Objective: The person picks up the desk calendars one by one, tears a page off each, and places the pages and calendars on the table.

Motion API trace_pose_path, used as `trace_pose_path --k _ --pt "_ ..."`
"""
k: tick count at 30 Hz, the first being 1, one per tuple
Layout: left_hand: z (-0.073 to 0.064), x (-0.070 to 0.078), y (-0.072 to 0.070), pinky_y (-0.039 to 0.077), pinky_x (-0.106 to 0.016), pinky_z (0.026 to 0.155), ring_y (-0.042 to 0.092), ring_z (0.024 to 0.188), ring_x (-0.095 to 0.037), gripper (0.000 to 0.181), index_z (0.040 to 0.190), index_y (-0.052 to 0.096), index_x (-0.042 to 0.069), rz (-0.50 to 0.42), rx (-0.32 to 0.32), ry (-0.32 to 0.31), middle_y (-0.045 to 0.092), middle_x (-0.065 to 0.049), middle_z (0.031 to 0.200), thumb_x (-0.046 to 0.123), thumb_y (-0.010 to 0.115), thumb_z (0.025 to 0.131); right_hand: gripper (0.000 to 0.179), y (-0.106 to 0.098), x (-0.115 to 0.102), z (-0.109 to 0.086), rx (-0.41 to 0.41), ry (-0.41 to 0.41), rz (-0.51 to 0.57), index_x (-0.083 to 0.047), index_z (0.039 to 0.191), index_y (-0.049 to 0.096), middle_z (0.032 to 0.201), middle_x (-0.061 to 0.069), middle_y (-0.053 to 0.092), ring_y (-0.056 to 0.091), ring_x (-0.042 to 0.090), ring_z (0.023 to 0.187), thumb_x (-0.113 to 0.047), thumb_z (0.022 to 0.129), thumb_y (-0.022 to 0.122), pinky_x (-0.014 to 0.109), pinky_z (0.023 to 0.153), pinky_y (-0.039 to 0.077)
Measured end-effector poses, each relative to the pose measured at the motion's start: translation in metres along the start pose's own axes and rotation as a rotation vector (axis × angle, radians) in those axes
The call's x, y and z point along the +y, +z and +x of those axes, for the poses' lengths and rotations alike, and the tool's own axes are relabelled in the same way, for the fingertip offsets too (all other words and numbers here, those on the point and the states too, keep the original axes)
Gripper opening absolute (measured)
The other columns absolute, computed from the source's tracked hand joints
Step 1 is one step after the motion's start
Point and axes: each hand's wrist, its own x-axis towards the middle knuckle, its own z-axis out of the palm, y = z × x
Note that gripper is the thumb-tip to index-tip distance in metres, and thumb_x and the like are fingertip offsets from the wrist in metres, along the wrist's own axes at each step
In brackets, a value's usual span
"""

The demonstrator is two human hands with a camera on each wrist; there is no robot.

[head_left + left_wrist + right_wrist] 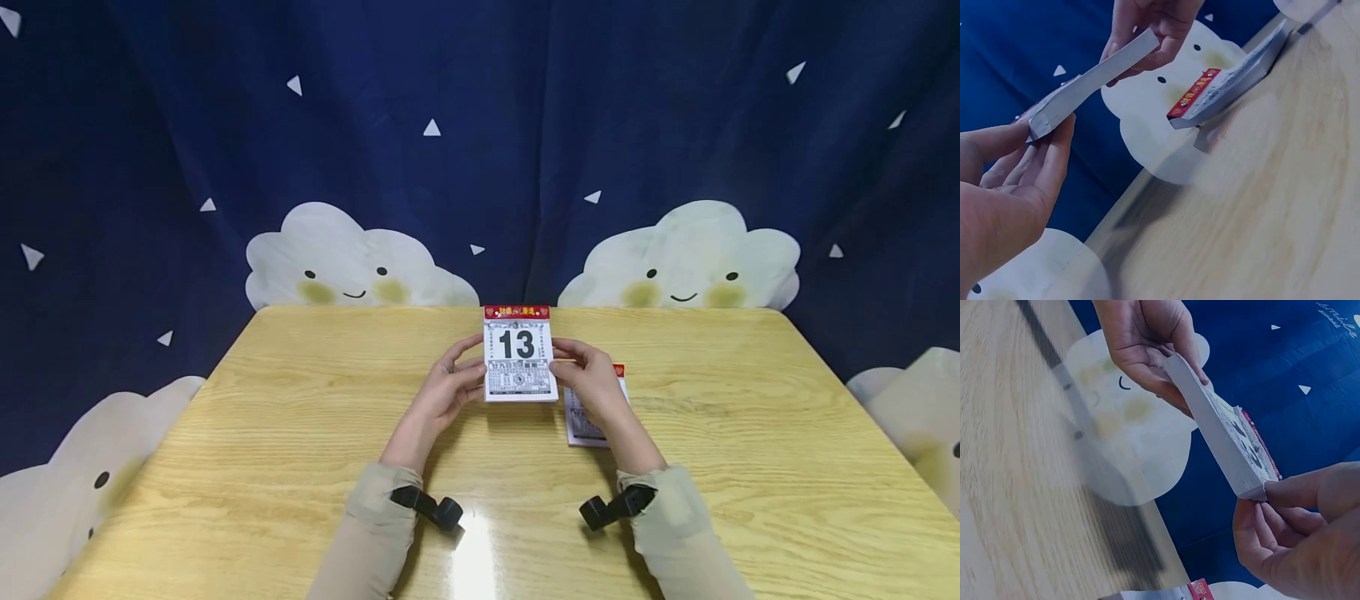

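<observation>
Two-handed hold on tear-off calendar (519,358), centre of the frame.
Pinched at opposite side edges by left hand (442,387) and right hand (592,379), thumbs in front, fingers behind, probably to keep the printed front uncovered and steady. Raised off the wooden surface (300,400). Second calendar (582,422) lying to the lower right, partly hidden by right hand, perhaps placed there to leave room.

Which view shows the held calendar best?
Head: the held calendar faces the camera, red header and 13 clear. Left wrist mainly shows its white edge; right wrist, an edge and the slanted face.
</observation>
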Motion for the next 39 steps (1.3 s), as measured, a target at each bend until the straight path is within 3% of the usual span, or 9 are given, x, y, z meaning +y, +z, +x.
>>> trace_pose_path --k 3,6,13,16,22,27,31,39 --pt "-0.001 -0.002 0.0 0.054 -0.029 0.073 0.066 0.078 -0.015 0.058 0.141 0.028 0.006 -0.004 -0.011 -0.003 0.064 -0.004 0.097 -0.008 0.045 0.088 0.043 -0.001 0.002 -0.002 0.007 -0.023 -0.111 0.001 0.128 0.049 0.117 0.019 0.055 0.057 0.02 0.096 -0.004 0.085 0.054 0.025 0.076 0.053" --pt "-0.003 -0.003 0.0 0.054 -0.027 0.071 0.066 0.077 -0.014 0.058 0.141 0.027 0.005 -0.012 -0.009 -0.001 0.064 -0.002 0.095 -0.008 0.045 0.088 0.042 0.0 0.002 -0.005 0.027 -0.097 -0.262 0.0 0.126 0.051 0.114 0.017 0.058 0.058 0.024 0.098 -0.007 0.085 0.055 0.03 0.077 0.053" --pt "-0.002 -0.004 -0.002 0.054 -0.029 0.074 0.066 0.078 -0.015 0.056 0.139 0.034 0.007 -0.011 0.015 0.011 0.066 -0.003 0.095 -0.008 0.047 0.087 0.042 0.006 -0.003 -0.011 0.136 -0.425 -0.637 -0.002 0.122 0.055 0.117 0.014 0.057 0.057 0.028 0.102 -0.009 0.081 0.061 0.042 0.084 0.049" --pt "-0.002 -0.004 -0.004 0.054 -0.029 0.073 0.066 0.077 -0.015 0.056 0.139 0.034 0.007 -0.025 0.014 0.005 0.066 -0.001 0.093 -0.009 0.046 0.087 0.036 0.008 -0.004 -0.012 0.137 -0.556 -0.751 -0.006 0.116 0.06 0.114 0.01 0.06 0.056 0.027 0.105 -0.011 0.08 0.064 0.041 0.088 0.047" --pt "-0.003 -0.002 -0.005 0.053 -0.029 0.075 0.066 0.078 -0.014 0.056 0.139 0.033 0.007 -0.022 0.015 0.002 0.066 -0.003 0.097 -0.008 0.047 0.086 0.027 0.01 -0.003 -0.014 -0.025 -0.732 -0.774 -0.012 0.101 0.069 0.104 0.002 0.064 0.057 0.019 0.1 -0.02 0.076 0.073 0.037 0.088 0.047" --pt "-0.003 -0.001 -0.004 0.054 -0.028 0.076 0.066 0.08 -0.014 0.056 0.139 0.034 0.007 -0.033 0.013 -0.002 0.065 -0.006 0.101 -0.008 0.047 0.087 0.033 0.01 -0.001 -0.012 -0.106 -0.833 -0.801 -0.014 0.097 0.071 0.114 0.002 0.061 0.052 0.02 0.108 -0.027 0.067 0.079 0.038 0.094 0.042" --pt "-0.002 -0.001 -0.004 0.053 -0.029 0.079 0.066 0.081 -0.014 0.055 0.138 0.034 0.007 -0.044 0.013 0.0 0.065 -0.005 0.1 -0.008 0.046 0.087 0.033 0.01 -0.001 -0.011 -0.117 -0.845 -0.821 -0.016 0.096 0.072 0.119 0.001 0.059 0.049 0.02 0.111 -0.027 0.066 0.08 0.039 0.096 0.04" --pt "-0.002 -0.001 -0.004 0.053 -0.026 0.076 0.066 0.082 -0.014 0.055 0.138 0.035 0.009 -0.064 0.018 -0.012 0.064 -0.005 0.1 -0.01 0.044 0.088 0.019 0.01 -0.002 -0.011 -0.157 -0.821 -0.817 -0.018 0.091 0.073 0.113 -0.001 0.062 0.052 0.02 0.108 -0.025 0.074 0.074 0.04 0.094 0.04"
